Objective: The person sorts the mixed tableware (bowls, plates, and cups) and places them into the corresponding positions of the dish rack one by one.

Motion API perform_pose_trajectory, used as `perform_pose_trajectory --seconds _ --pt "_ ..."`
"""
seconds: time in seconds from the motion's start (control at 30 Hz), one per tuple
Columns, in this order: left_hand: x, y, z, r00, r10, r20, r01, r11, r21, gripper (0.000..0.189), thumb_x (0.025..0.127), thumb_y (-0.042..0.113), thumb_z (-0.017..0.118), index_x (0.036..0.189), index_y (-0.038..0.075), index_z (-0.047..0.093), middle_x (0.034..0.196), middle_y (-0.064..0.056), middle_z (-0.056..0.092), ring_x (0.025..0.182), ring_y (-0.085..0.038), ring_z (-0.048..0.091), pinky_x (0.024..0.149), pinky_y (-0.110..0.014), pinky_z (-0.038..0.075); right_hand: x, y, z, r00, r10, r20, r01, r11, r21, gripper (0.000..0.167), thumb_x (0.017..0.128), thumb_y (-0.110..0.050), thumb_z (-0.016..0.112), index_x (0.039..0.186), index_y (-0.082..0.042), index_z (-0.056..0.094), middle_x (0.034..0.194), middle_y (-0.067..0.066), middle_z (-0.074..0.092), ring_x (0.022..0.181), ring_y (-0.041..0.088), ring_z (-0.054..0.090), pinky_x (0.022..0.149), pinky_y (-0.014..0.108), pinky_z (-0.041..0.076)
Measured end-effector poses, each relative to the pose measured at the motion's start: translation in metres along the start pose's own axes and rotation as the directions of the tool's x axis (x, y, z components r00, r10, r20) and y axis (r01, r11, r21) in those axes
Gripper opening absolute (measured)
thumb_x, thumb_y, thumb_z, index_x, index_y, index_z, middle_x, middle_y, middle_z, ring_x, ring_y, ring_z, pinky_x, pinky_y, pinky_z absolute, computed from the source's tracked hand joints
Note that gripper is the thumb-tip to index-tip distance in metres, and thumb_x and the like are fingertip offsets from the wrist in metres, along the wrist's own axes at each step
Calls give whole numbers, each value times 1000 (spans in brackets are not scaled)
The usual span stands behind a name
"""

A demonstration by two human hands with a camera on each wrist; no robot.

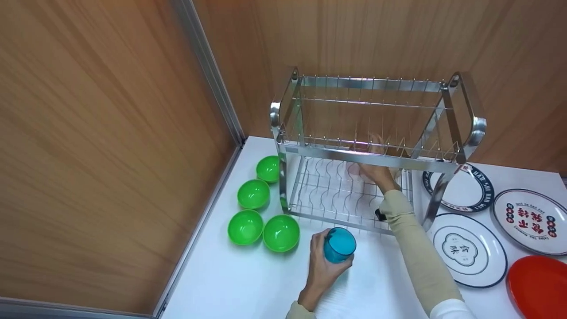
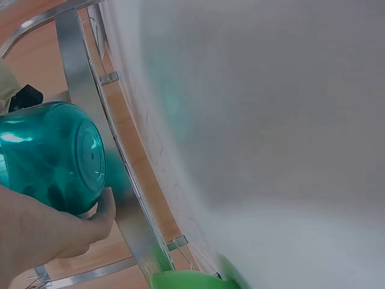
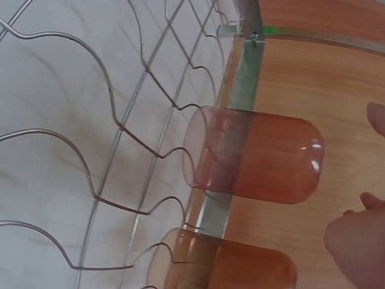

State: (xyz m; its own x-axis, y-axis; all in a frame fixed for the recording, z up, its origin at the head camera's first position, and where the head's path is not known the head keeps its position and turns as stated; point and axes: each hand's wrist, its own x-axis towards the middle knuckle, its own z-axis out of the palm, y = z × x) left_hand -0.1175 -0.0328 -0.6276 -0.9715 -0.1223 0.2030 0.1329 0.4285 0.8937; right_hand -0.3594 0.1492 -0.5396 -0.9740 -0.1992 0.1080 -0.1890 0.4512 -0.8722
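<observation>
A clear blue cup (image 1: 339, 248) is in my left hand (image 1: 320, 270), in front of the metal dish rack (image 1: 354, 156); fingers and thumb grip its side. In the left wrist view the cup's round base (image 2: 91, 156) shows. My right hand (image 1: 376, 173) reaches into the rack below its upper tier, partly hidden by the bars. In the right wrist view a clear pinkish cup (image 3: 258, 155) stands upside down on the lower wires, with an amber cup (image 3: 240, 265) beside it. The right fingers (image 3: 352, 238) are spread apart from the pinkish cup, with nothing between them.
Several green bowls (image 1: 281, 233) stand left of the rack. To the right lie white patterned plates (image 1: 469, 250) and a red plate (image 1: 538, 288). A wooden panel (image 1: 110, 155) bounds the white table (image 1: 248, 283) on the left, another panel (image 1: 376, 35) behind.
</observation>
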Motion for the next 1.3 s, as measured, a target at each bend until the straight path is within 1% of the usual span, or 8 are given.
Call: perform_pose_trajectory --seconds 0.03,0.17,0.33,0.5,0.77,0.97,1.1,1.3 --pt "0 0 0 1000 6 -2 -6 1000 1 81 72 33 93 140 16 52 129 -1 51 123 -26 54 104 -55 49 -1 -1 0 999 -35 -26 35 999 30 87 107 -36 54 162 4 0 168 27 -3 156 41 -1 126 54 4" --pt "0 1 -1 999 38 -8 -38 999 9 80 71 34 94 139 17 54 126 -1 51 120 -26 55 100 -54 51 -7 -4 0 977 -178 -117 171 983 -69 88 102 -35 65 161 6 13 165 30 11 154 47 10 123 63 9" --pt "1 6 -3 999 53 8 -54 998 22 81 72 36 94 140 16 55 126 -2 50 119 -27 58 98 -51 54 -25 -11 0 975 -191 -113 180 979 -97 81 99 -26 71 159 3 25 164 28 22 153 46 18 121 67 12" --pt "3 10 -6 996 84 28 -87 989 120 82 73 42 94 141 16 56 127 -3 50 118 -28 60 97 -49 56 -44 -15 2 970 -218 -112 214 976 -48 71 98 -28 72 154 -1 37 160 24 31 151 43 25 121 66 16" --pt "9 19 -6 977 208 44 -212 941 263 87 72 49 93 138 12 50 128 -7 59 116 -24 64 97 -44 57 -78 -27 1 967 -234 -99 221 967 -127 87 96 -38 72 164 -14 23 168 16 19 156 39 14 119 70 13" --pt "14 23 -6 955 294 31 -287 898 333 85 70 56 92 128 12 48 121 -5 61 109 -21 66 93 -39 59 -104 -28 5 934 -326 -143 314 944 -103 64 93 -28 78 146 -6 51 148 16 48 140 32 43 114 66 33" --pt "18 26 -7 937 350 27 -335 870 361 85 68 57 92 130 12 54 122 -4 60 109 -21 65 92 -37 59 -119 -28 7 933 -339 -123 331 940 -83 60 92 -25 79 143 -5 54 148 16 48 140 32 44 113 66 35" --pt "22 32 -8 925 380 30 -362 852 379 85 69 61 89 136 18 59 131 -6 56 112 -24 65 93 -39 58 -142 -29 8 946 -322 -29 321 946 -37 59 92 -20 78 143 -5 54 148 15 49 141 35 44 112 68 35"
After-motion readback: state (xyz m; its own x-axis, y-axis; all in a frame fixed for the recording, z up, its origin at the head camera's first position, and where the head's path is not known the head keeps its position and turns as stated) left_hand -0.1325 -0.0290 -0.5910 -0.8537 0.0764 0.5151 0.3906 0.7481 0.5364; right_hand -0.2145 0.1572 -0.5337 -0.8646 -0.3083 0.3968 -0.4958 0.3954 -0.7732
